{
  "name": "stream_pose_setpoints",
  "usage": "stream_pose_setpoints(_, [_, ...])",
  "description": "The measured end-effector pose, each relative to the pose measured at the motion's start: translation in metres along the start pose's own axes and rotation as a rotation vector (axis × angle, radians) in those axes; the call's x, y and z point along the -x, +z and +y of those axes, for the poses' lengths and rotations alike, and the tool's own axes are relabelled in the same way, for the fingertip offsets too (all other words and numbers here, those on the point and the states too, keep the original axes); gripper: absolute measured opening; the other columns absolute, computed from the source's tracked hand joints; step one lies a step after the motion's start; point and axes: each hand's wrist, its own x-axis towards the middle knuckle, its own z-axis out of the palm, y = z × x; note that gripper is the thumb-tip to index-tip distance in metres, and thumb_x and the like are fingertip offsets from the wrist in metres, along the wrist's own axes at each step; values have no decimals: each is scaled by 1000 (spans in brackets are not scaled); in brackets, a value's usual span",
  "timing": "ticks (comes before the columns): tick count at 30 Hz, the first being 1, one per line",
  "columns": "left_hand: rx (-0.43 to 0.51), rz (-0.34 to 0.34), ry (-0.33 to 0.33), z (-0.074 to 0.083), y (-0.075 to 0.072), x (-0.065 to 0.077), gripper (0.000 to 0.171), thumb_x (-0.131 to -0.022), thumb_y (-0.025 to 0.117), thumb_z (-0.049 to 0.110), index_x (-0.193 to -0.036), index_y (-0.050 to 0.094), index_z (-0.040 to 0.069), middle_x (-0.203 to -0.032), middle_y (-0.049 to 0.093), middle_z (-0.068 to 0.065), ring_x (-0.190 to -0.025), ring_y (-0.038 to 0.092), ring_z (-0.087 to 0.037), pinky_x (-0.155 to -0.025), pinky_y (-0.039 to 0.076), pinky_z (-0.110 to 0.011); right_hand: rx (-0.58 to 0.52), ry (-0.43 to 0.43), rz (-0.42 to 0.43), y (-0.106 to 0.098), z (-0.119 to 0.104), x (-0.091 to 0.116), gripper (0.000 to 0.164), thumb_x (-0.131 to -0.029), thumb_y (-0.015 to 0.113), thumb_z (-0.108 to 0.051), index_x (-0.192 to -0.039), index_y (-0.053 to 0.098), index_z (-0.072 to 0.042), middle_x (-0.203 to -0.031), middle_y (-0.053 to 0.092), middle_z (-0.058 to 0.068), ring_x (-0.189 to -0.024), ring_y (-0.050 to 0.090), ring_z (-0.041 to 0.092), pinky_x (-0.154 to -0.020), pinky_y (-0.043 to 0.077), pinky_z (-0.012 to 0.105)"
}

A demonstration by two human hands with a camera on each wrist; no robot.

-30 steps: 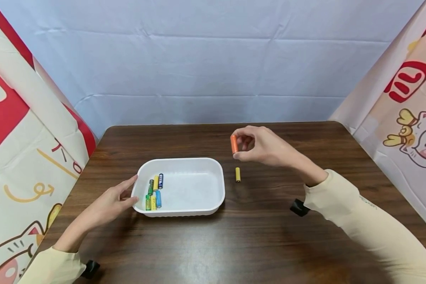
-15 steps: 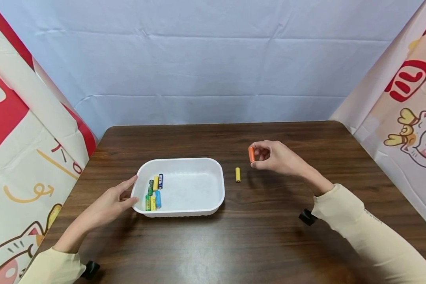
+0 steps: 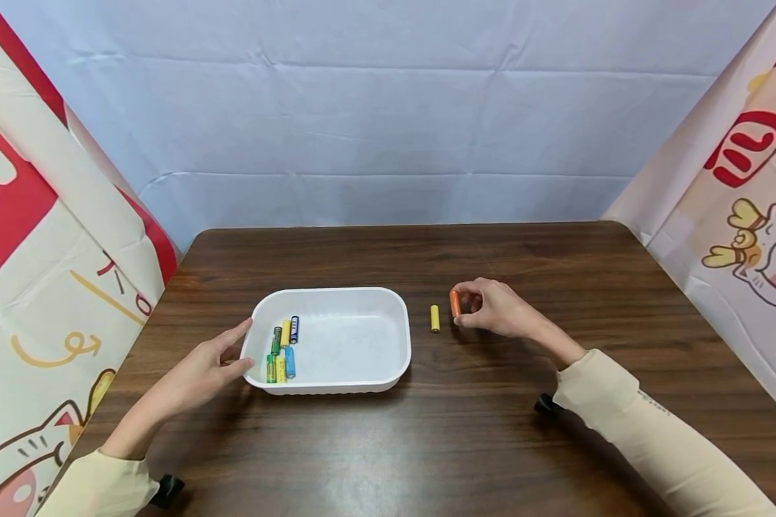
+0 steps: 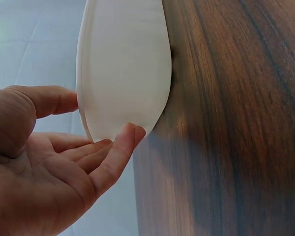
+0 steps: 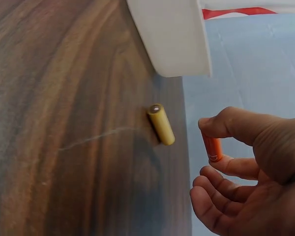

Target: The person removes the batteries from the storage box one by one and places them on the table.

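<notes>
My right hand (image 3: 501, 310) pinches an orange battery (image 5: 213, 148) upright between thumb and forefinger, low over the table; its other fingers are bent and hold nothing. Just left of it a yellow battery (image 3: 435, 319) lies on the wood, also visible below the tray in the right wrist view. At the left end of a white plastic tray (image 3: 336, 385), my left hand (image 4: 54, 167) holds the edge, thumb at the rim and fingertips against the outer wall. Inside the tray's left part lie several batteries, among them a light blue battery (image 3: 289, 362) and a dark blue battery (image 3: 294, 329).
The dark wood table (image 3: 375, 452) ends at a pale cloth backdrop (image 3: 388, 129) behind. Printed curtains (image 3: 744, 237) hang along both sides. A black strap piece (image 3: 167, 491) shows under the left cuff.
My right hand has carried the orange battery first rightward, then down and slightly back left, beside the yellow battery. My left hand and the tray have stayed put.
</notes>
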Motion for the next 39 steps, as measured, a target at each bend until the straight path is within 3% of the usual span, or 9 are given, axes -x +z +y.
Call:
stream_pose_setpoints(18, [-8, -9, -23, 2, 1, 0, 71, -102, 65, 11, -158, 28, -8, -145, 51, -31, -113, 63, -32, -87, 55, -38, 81, 46, -45, 23, 12, -5, 41, -86, 82, -15, -122, 70, 1, -95, 61, 10, -83, 51, 22, -73, 43, 38])
stream_pose_setpoints(39, [-21, 2, -19, 2, 1, 1, 70, -102, 65, 11, -159, 28, -8, -145, 51, -31, -113, 63, -32, -88, 55, -40, 139, 70, -49, 30, 13, -9, 46, -86, 82, -15, -124, 67, 6, -94, 60, 9, -83, 52, 23, -76, 45, 40])
